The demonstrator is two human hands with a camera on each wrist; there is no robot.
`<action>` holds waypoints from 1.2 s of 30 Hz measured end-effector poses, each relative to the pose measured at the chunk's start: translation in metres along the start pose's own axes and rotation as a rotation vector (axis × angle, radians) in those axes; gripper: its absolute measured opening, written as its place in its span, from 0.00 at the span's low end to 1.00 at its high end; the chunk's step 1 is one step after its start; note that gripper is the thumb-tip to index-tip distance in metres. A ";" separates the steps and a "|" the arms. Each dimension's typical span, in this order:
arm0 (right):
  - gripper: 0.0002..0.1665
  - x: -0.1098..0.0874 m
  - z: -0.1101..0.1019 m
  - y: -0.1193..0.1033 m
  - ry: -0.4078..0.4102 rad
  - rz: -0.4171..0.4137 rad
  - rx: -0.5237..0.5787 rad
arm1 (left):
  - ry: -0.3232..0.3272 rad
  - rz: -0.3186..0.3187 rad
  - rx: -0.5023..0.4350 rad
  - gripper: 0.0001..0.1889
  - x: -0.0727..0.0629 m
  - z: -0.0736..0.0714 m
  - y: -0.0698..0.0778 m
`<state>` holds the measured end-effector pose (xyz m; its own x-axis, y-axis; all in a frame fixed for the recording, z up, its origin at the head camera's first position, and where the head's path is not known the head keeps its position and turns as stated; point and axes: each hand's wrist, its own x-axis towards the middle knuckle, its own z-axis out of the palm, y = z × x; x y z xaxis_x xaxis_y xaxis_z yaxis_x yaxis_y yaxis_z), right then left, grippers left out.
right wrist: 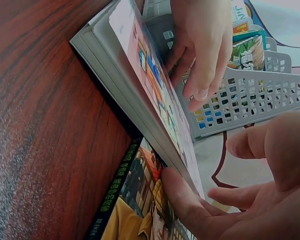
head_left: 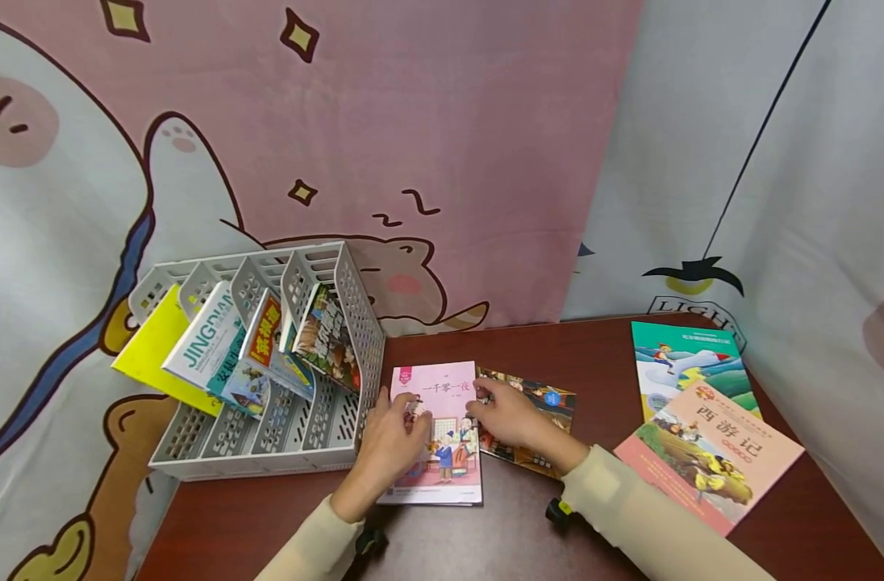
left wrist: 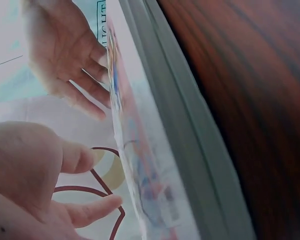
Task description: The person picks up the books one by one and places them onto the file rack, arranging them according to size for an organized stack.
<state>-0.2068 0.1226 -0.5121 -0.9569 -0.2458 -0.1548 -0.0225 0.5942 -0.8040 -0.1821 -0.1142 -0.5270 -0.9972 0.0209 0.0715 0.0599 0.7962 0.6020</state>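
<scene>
Pink book (head_left: 449, 476): flat on the dark red table (head_left: 478, 541), between both hands; titled 一千零一夜 near the top of the cover.
Left hand (head_left: 393, 436): fingers parted and loosely bent, at the left side of the pink cover.
Right hand (head_left: 513, 413): fingers loosely bent, at the pink book's right edge.
Dark book (head_left: 564, 415): just right of the pink book, partly behind the right hand and wrist; green spine lettering, including 吸血鬼 and 戴面纱的房客.
Peach book (head_left: 710, 456): at the table's right, titled 西游记, overlapping the green book (head_left: 692, 363), too finely lettered to read surely.
Grey rack (head_left: 365, 323): left of the pink book, holding slanted books; JINGDIAN in capitals on the white book (head_left: 213, 347), beside the yellow book (head_left: 155, 347).
Backdrop (head_left: 522, 161): partial lettering, LIGH in the head view, IGHT in the left wrist view.
</scene>
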 end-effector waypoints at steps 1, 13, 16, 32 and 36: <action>0.34 0.000 0.000 0.000 -0.003 0.002 0.005 | 0.006 0.004 -0.004 0.20 0.000 0.001 0.000; 0.33 -0.001 -0.008 0.009 0.051 0.027 -0.028 | 0.109 -0.033 -0.201 0.21 0.008 0.004 0.004; 0.33 -0.002 -0.011 0.012 0.037 0.043 -0.005 | 0.124 -0.039 -0.268 0.24 0.012 0.002 0.005; 0.38 -0.010 -0.011 0.021 0.045 0.147 0.342 | -0.032 0.123 -0.513 0.58 0.017 -0.005 0.011; 0.33 -0.011 -0.015 0.022 0.037 0.171 0.361 | -0.039 0.080 -0.641 0.60 0.011 -0.012 0.020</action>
<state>-0.2015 0.1498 -0.5195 -0.9480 -0.1346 -0.2883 0.2348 0.3152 -0.9195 -0.1918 -0.1056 -0.5048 -0.9887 0.0969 0.1146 0.1371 0.2724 0.9524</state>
